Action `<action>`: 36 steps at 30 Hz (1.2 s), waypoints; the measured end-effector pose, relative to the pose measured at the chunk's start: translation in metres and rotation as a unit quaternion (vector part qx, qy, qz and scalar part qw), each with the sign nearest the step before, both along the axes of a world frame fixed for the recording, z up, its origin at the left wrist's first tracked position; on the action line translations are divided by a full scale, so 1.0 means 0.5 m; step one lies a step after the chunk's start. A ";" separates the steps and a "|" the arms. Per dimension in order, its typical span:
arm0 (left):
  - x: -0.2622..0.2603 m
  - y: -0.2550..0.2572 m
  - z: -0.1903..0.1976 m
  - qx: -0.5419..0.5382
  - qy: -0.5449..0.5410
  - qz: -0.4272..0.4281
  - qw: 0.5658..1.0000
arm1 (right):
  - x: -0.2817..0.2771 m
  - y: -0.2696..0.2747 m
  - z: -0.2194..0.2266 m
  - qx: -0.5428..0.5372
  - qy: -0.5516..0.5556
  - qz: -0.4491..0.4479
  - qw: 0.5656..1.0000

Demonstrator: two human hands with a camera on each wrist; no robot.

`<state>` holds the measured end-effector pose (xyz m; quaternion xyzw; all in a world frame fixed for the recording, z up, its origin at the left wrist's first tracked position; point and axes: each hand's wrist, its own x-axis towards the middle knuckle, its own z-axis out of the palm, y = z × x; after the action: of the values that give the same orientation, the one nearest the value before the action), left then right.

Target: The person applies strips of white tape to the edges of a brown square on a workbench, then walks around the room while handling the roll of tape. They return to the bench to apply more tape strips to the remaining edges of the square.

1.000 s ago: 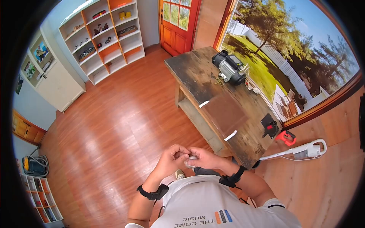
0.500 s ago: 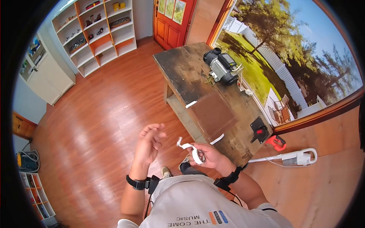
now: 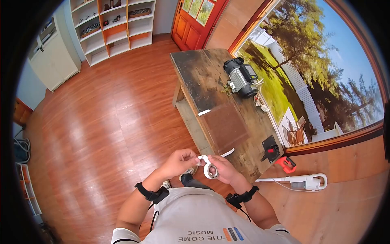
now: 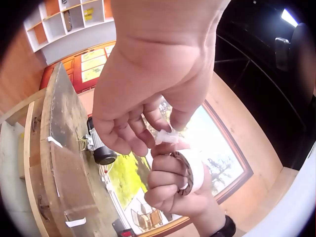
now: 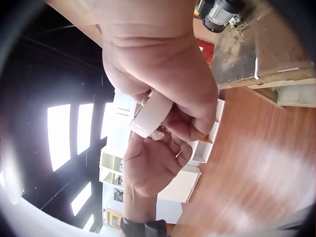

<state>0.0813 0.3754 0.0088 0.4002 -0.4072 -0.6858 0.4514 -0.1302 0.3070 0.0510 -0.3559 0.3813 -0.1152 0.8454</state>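
My right hand (image 3: 226, 170) holds a roll of white tape (image 4: 197, 170) with a pale, ribbed core. In the left wrist view its fingers curl at the roll's side. Between thumb and fingertips, my left hand (image 3: 178, 162) pinches the crumpled loose end of the tape (image 4: 167, 137). A short stretch of tape spans the gap from the roll to that end. Both hands are in front of the body, beside the workbench corner. On the bench lies a brown sheet (image 3: 224, 127), with a white strip (image 3: 204, 112) at one corner and another strip (image 3: 228, 152) at its near edge.
The worn wooden workbench (image 3: 191, 73) stands ahead to the right, bearing an electric pump (image 3: 242, 79) and a black plate with a red part (image 3: 270, 149). Beyond the bench are a red tool handle (image 3: 286, 164) and a white stick vacuum (image 3: 313, 183). Shelves (image 3: 118, 34) stand far back.
The hands were together, then the left drew away while a twisted tape end hung from the roll in the right. Now the left hand is back, pinching that end.
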 end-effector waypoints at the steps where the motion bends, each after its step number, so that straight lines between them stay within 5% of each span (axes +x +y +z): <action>1: 0.005 0.001 0.001 0.030 0.012 0.007 0.999 | -0.001 0.000 -0.002 -0.023 -0.003 0.015 1.000; 8: -0.001 0.017 0.037 0.022 0.101 0.058 0.993 | 0.002 0.005 0.008 -0.020 0.003 0.006 1.000; 14: 0.000 0.029 0.029 -0.006 0.017 -0.003 1.000 | -0.013 -0.004 -0.007 0.014 -0.022 -0.042 0.999; 16: 0.012 0.027 0.029 0.017 -0.040 0.050 0.998 | -0.026 -0.013 -0.013 -0.023 -0.024 -0.035 0.999; 22: 0.030 0.017 0.030 -0.002 -0.154 0.036 0.987 | -0.042 -0.013 -0.038 -0.125 0.023 0.025 0.992; 26: 0.022 0.006 0.040 -0.031 -0.083 0.016 0.996 | -0.044 -0.014 -0.033 -0.152 0.035 0.049 0.987; 28: 0.021 0.000 0.043 0.040 -0.022 0.024 0.999 | -0.052 -0.020 -0.040 -0.169 0.031 0.067 0.983; 36: -0.005 -0.019 0.007 0.005 -0.136 -0.012 0.991 | -0.075 -0.025 -0.045 -0.199 0.049 0.068 0.976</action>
<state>0.0788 0.3659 0.0124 0.4870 -0.4662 -0.6321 0.3819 -0.1676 0.2945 0.0286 -0.5473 0.3663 -0.1138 0.7439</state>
